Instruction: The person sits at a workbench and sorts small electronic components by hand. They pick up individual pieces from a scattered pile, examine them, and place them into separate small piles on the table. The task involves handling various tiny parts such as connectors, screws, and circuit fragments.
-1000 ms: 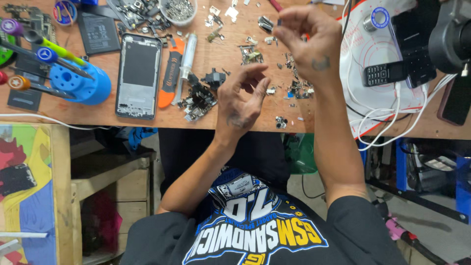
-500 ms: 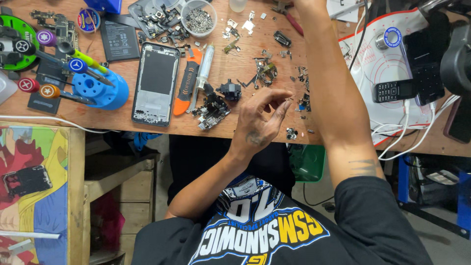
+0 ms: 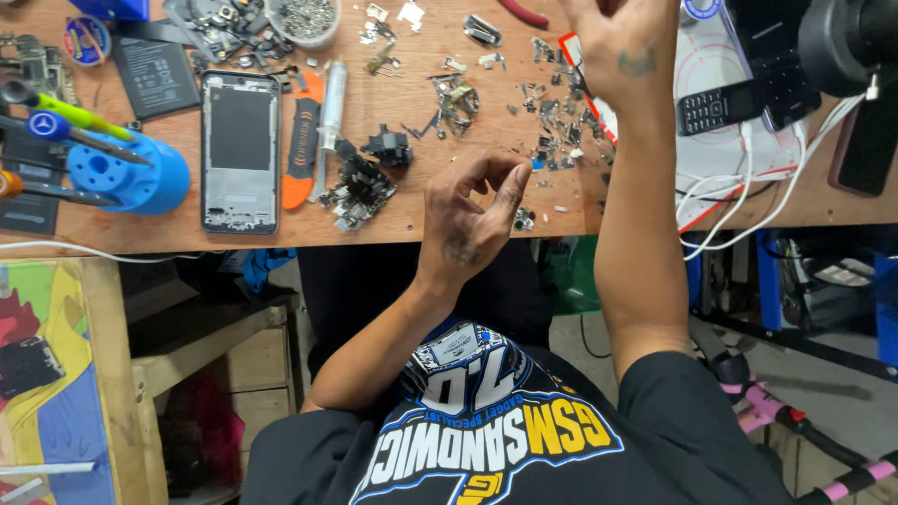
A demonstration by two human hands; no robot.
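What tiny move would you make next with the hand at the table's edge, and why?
Probably lower the left hand a little toward the small part at the table edge. Its curled fingers hover just above that part, while the right hand is busy over the scattered bits farther back.

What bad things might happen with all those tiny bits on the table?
1. Small metal parts lie loose around the right hand; a sweep of the arm might scatter them.
2. One little piece sits near the table edge by the left hand and may drop off.
3. The white cables hanging over the edge might snag.
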